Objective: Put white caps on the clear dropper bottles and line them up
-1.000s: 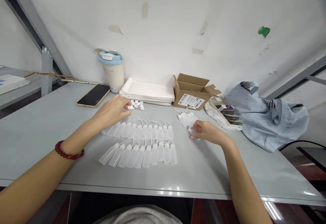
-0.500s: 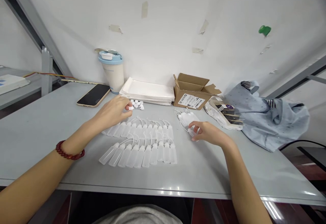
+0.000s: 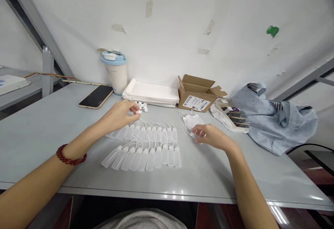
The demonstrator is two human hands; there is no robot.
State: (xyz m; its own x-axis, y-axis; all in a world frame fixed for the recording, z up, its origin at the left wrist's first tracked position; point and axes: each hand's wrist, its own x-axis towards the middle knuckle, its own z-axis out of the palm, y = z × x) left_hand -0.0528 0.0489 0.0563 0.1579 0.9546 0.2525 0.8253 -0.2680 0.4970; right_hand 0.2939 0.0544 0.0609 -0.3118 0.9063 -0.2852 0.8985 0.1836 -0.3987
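A small white cap (image 3: 139, 112) is pinched between the thumb and fingertips of my left hand (image 3: 120, 114), just in front of a little heap of similar white caps (image 3: 144, 107). My right hand (image 3: 214, 137) curls its fingers round a translucent plastic bottle (image 3: 193, 136), partly hidden by them, at the near edge of a pile of such bottles (image 3: 191, 120). Between my hands, several small squeeze bottles with looped white cords lie side by side in two rows, a back row (image 3: 153, 134) and a front row (image 3: 141, 160).
Along the wall stand a cream cup (image 3: 116, 78) with a blue lid, a stack of white envelopes (image 3: 151, 93) and an open cardboard box (image 3: 197, 95). A phone (image 3: 96, 97) lies left. A packet (image 3: 231, 117) and blue cloth (image 3: 279, 121) lie right.
My left hand has drawn slightly right and away from the heap, with the white cap in its fingertips. My right hand has barely shifted at the bottle pile.
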